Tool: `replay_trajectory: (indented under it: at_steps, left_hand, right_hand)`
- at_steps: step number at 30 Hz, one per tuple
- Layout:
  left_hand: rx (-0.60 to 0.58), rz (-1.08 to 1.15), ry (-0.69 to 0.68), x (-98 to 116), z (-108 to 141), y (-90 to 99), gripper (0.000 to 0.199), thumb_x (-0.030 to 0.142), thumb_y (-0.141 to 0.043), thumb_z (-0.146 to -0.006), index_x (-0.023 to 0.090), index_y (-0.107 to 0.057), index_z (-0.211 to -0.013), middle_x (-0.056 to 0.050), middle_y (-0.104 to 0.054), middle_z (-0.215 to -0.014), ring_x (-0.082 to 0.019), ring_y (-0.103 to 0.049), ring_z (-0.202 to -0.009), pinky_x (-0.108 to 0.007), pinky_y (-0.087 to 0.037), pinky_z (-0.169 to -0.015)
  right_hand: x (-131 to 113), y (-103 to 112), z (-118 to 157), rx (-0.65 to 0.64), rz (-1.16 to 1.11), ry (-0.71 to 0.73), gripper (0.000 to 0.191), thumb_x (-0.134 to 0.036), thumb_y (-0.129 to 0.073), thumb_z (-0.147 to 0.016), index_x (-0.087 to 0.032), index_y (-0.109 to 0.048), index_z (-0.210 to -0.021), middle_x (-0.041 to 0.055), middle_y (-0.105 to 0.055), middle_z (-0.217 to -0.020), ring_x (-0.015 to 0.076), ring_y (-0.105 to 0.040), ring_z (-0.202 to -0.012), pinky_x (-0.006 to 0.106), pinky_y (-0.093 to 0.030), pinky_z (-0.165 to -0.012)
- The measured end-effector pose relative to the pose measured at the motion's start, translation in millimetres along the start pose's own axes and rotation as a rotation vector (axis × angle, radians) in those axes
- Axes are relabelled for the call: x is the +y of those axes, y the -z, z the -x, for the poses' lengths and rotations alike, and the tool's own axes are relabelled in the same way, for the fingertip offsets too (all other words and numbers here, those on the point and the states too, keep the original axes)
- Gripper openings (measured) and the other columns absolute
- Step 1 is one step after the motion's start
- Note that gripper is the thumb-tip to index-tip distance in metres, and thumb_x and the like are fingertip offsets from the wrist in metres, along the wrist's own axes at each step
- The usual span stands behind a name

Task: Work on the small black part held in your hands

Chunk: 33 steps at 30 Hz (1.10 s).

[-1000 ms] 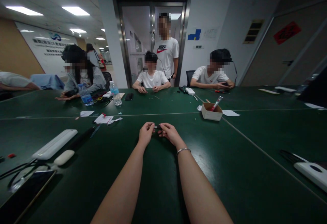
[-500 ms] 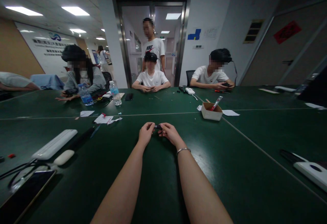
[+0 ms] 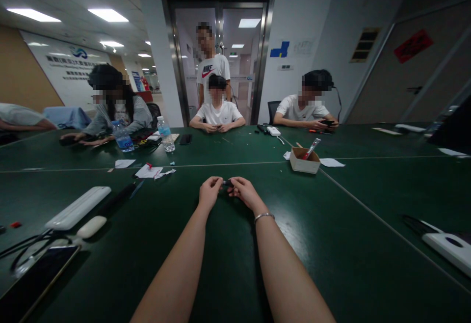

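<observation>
Both my hands meet over the green table point(image 3: 235, 254), at the middle of the view. Between their fingertips is a small dark object point(image 3: 227, 183) with a greyish left end; its kind is too small to make out. My left hand point(image 3: 211, 191) is closed, pinching that left end between thumb and finger. From the other side my right hand point(image 3: 244, 193), with a silver bangle point(image 3: 264, 217) on its wrist, pinches the dark end. My fingers cover much of the object.
An open cardboard box point(image 3: 304, 164) with a red-and-clear tool stands ahead right. Left lie a white power bank point(image 3: 79, 207), a white oval case point(image 3: 91, 227), cables and a phone point(image 3: 40, 279). Paper scraps point(image 3: 149, 171) and bottles point(image 3: 166, 135) are farther off. Co-workers sit opposite.
My hands and the dark object stay nearly still. The standing person has shifted left, and the co-worker at the left has moved their hands leftward along the table.
</observation>
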<state>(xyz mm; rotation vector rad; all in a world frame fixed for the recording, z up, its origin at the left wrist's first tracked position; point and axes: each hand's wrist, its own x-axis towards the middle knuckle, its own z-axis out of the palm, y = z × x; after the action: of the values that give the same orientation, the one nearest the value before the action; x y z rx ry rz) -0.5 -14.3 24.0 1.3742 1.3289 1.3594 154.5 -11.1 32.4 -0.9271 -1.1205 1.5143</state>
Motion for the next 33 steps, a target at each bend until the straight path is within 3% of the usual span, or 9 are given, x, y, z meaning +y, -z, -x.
replay_trajectory:
  at_steps: [6, 12, 17, 23, 30, 33]
  left_hand:
    - [0.014, 0.106, -0.101, 4.3, -0.3, -1.8, 0.024, 0.027, -0.069, -0.068, 0.016, -0.067, -0.09, -0.008, -0.07, -0.09, -0.018, -0.065, -0.086, -0.032, -0.05, -0.083]
    - [0.004, 0.004, 0.0, 4.0, 0.3, -2.4, 0.028, 0.039, -0.063, -0.075, 0.016, -0.067, -0.091, -0.008, -0.07, -0.084, -0.019, -0.065, -0.076, -0.034, -0.051, -0.074]
    - [-0.026, 0.055, -0.115, 0.7, -0.8, -1.9, 0.026, 0.031, -0.069, -0.071, 0.017, -0.068, -0.093, -0.008, -0.07, -0.095, -0.019, -0.065, -0.088, -0.033, -0.049, -0.084]
    - [-0.018, 0.001, -0.037, 2.2, 0.4, -1.3, 0.027, 0.037, -0.061, -0.077, 0.017, -0.067, -0.094, -0.007, -0.069, -0.087, -0.018, -0.064, -0.077, -0.034, -0.051, -0.077]
    - [-0.062, 0.062, -0.054, 2.2, 0.8, -1.6, 0.023, 0.029, -0.065, -0.074, 0.017, -0.067, -0.095, -0.009, -0.068, -0.099, -0.02, -0.063, -0.093, -0.036, -0.047, -0.088]
    - [-0.007, 0.012, -0.077, 4.6, 3.7, -2.4, 0.023, 0.028, -0.062, -0.077, 0.018, -0.066, -0.096, -0.008, -0.066, -0.101, -0.02, -0.061, -0.095, -0.036, -0.047, -0.089]
  right_hand:
    - [0.8, 0.9, -1.0, 0.016, 0.013, -0.015, 0.019, -0.032, -0.065, -0.079, -0.015, -0.061, -0.087, 0.001, -0.063, -0.055, 0.0078, -0.052, -0.042, 0.02, -0.048, -0.049]
    - [0.0, 0.8, 0.2, -0.003, 0.012, -0.009, 0.023, -0.035, -0.067, -0.077, -0.015, -0.062, -0.088, 0.0006, -0.063, -0.056, 0.0082, -0.053, -0.043, 0.021, -0.048, -0.049]
    - [0.1, 0.9, 0.3, 0.008, 0.006, -0.007, 0.026, -0.037, -0.069, -0.075, -0.016, -0.062, -0.087, -0.0003, -0.063, -0.055, 0.0084, -0.053, -0.042, 0.021, -0.048, -0.047]
    - [1.1, 1.2, -0.5, -0.01, 0.001, 0.013, 0.025, -0.036, -0.069, -0.076, -0.015, -0.062, -0.086, -0.0004, -0.062, -0.054, 0.0078, -0.052, -0.041, 0.022, -0.049, -0.05]
    - [-0.9, 0.3, 0.7, -0.003, -0.006, 0.004, 0.025, -0.037, -0.07, -0.075, -0.015, -0.062, -0.085, -0.0002, -0.062, -0.055, 0.0086, -0.054, -0.043, 0.022, -0.049, -0.05]
    - [0.1, 1.0, -0.3, 0.0, -0.001, -0.008, 0.025, -0.037, -0.07, -0.075, -0.015, -0.062, -0.086, 0.0001, -0.062, -0.055, 0.0089, -0.054, -0.043, 0.022, -0.049, -0.049]
